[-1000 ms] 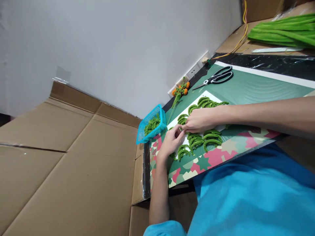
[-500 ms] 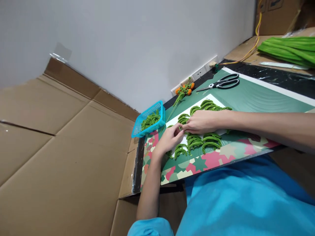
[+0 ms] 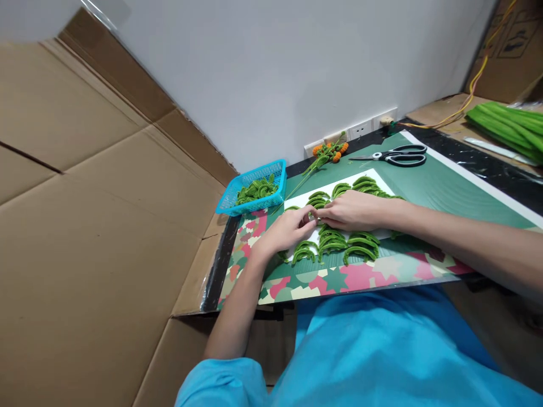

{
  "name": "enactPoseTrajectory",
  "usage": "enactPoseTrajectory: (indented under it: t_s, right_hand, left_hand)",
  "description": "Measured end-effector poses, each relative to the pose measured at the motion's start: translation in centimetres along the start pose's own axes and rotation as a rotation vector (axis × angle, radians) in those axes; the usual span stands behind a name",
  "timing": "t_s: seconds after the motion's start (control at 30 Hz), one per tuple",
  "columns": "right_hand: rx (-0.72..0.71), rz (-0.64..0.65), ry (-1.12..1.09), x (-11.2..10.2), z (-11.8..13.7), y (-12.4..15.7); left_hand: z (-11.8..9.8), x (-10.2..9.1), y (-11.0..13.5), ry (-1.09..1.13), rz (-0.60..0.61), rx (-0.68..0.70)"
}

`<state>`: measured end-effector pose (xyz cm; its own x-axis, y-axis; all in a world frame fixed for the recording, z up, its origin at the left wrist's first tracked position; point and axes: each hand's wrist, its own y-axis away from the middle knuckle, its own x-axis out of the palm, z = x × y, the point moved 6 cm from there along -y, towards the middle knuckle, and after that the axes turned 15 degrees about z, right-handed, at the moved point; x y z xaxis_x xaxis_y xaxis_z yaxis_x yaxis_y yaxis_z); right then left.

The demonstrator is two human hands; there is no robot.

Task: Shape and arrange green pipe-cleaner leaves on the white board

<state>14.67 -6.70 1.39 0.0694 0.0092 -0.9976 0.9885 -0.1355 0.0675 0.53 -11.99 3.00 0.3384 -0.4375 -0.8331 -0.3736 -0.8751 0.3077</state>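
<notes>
My left hand (image 3: pixel 294 226) and my right hand (image 3: pixel 345 210) meet fingertip to fingertip over a white sheet (image 3: pixel 384 182). Each has its fingers pinched together. They seem to work on a piece of green pipe cleaner, but the fingers mostly cover it. Around them, curved green pipe cleaner pieces (image 3: pixel 333 240) lie in small groups on the sheet and along its near edge. More bent groups (image 3: pixel 365 183) sit just beyond my right hand. The sheet rests on a green mat (image 3: pixel 445 175) with a pink and cream patterned border.
A blue plastic basket (image 3: pixel 283 175) with green pieces stands at the left. Behind the sheet lie an orange and green pipe cleaner flower sprig (image 3: pixel 326 154) and black-handled scissors (image 3: pixel 401 155). A green pipe cleaner bundle (image 3: pixel 509 127) is at the far right. Cardboard (image 3: pixel 106 237) walls the left side.
The view has shifted and tilted slightly. My hands stay together at the same spot on the sheet, with only a small shift of the fingers.
</notes>
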Motion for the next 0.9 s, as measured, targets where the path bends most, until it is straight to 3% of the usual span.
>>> enactPoseTrajectory:
  t_s: [0.9]
  right_hand:
    - [0.003, 0.015, -0.033, -0.16, 0.1, 0.12]
  left_hand:
    - [-0.12, 0.09, 0.03, -0.017, 0.013, -0.009]
